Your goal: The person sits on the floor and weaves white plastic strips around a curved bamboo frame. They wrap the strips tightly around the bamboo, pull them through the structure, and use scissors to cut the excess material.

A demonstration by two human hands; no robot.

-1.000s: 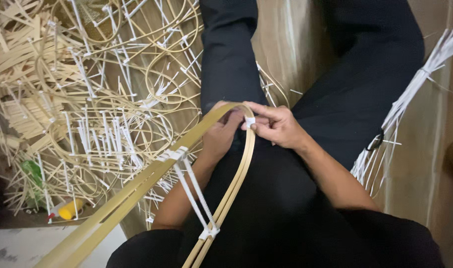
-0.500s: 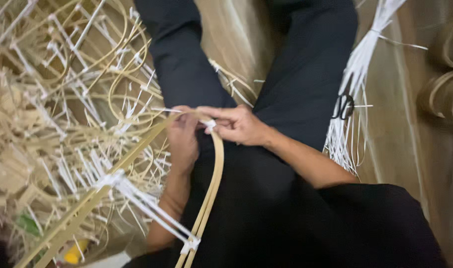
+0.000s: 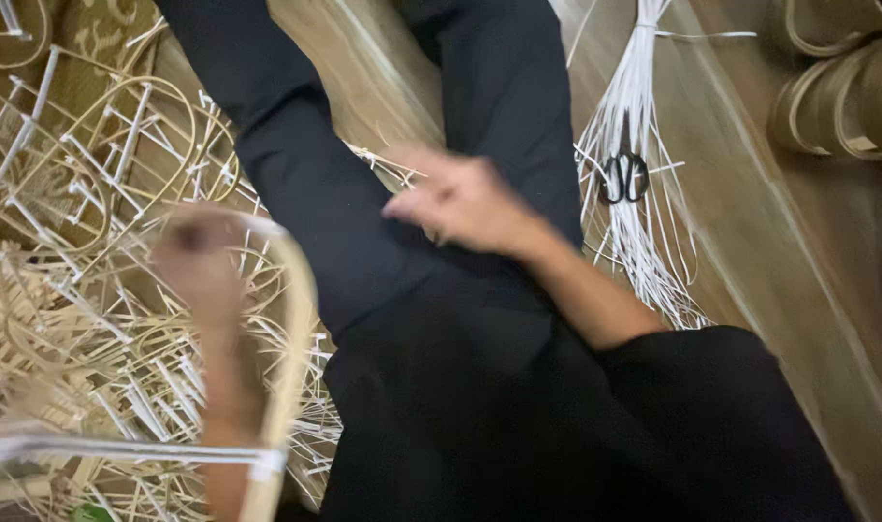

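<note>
Item: bent bamboo strip hoop [image 3: 291, 319], pale tan, flat in section. It lies at the left near part of the view, beside the person's left leg. The curved top is at the far end; its long axis runs from there down toward the near edge. A white cord binding [image 3: 267, 462] crosses it near the bottom.

Left hand [image 3: 201, 261]: at the far curve of the hoop, apparently closed around the strip at the bend. The picture is heavily blurred here, so how the fingers lie cannot be told.

Right hand [image 3: 460, 201]: over the lap, on the dark trousers [image 3: 518, 387], well apart from the hoop. Fingers loosely curled and pointing left, toward the hoop; whether they pinch anything cannot be told. The hoop lies to the left of and nearer than this hand. The left hand is by far the closer of the two.

Surroundings:
- Heap of finished bamboo frames [image 3: 83, 290] with white ties, on the left, under and beyond the hoop.
- Bundle of white cord strips [image 3: 634, 145], on the right, lying lengthwise from far to near on the wooden floor [image 3: 750, 242].
- Black scissors [image 3: 624, 178], lying on that bundle, to the right of the right hand.
- Coiled bamboo strips [image 3: 847, 87], far right corner.
</note>
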